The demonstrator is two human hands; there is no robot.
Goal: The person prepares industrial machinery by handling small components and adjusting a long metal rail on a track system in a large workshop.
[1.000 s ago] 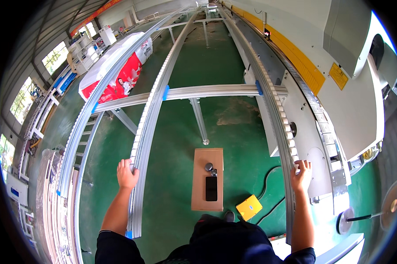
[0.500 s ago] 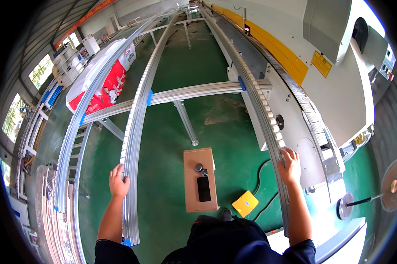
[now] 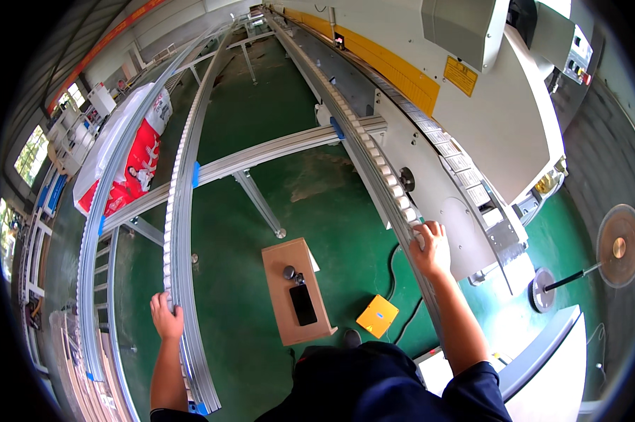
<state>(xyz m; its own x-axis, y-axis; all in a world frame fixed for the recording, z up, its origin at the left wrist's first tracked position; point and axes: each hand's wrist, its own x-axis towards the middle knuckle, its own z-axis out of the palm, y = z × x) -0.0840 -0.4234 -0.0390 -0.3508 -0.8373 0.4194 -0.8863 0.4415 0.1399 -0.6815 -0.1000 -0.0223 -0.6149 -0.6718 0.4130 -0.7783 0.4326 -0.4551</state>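
Observation:
Two long aluminium roller rails with white rollers run away from me. My left hand (image 3: 167, 316) rests on the left roller rail (image 3: 190, 281), its fingers curled over the outer side and the thumb on top. My right hand (image 3: 431, 250) is closed over the right roller rail (image 3: 378, 176), just behind the last rollers that show. Parts of the rollers lie hidden under both hands. A crossbar (image 3: 268, 153) with blue end pieces joins the rails farther ahead.
Between the rails, a cardboard box (image 3: 278, 288) on the green floor carries a black phone (image 3: 303, 305). Beside it lie a yellow box (image 3: 378, 316) and a dark cable (image 3: 392, 271). A large machine (image 3: 497, 126) lines the right; a third rail (image 3: 91, 260) stands left.
The view has turned a little to the right, so the rails and box appear farther left and tilted. Both hands stay on their rails.

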